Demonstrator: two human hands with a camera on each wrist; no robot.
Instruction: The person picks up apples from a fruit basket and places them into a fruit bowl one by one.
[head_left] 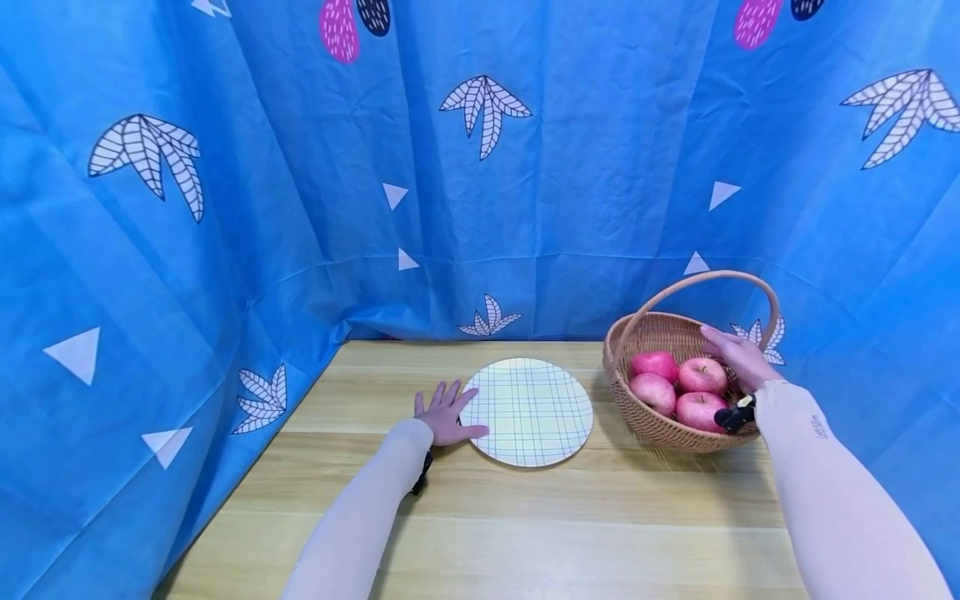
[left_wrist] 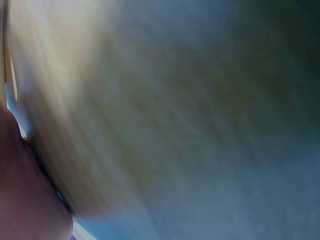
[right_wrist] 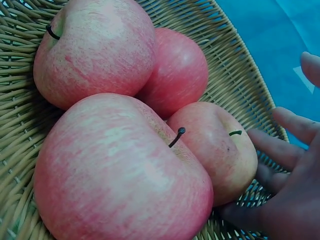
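Observation:
A round white plate (head_left: 529,412) with a grid of thin dark lines lies on the table. At its left edge rests my left hand (head_left: 448,417), fingers spread, thumb and forefinger over the rim. To the right stands a wicker basket (head_left: 641,421) with an arched handle, and several red apples (head_left: 702,377) lie inside it. My right hand (head_left: 738,360) is over the basket's right side. In the right wrist view, its fingers (right_wrist: 280,150) extend beside an apple (right_wrist: 215,150) near the wicker wall; contact is hard to tell. The left wrist view is mostly blurred table surface.
The wooden table (head_left: 555,533) extends in front of the plate and basket. Blue curtain (head_left: 570,167) with leaf and triangle prints hangs behind and along both sides. The basket handle (head_left: 701,277) arches above the apples.

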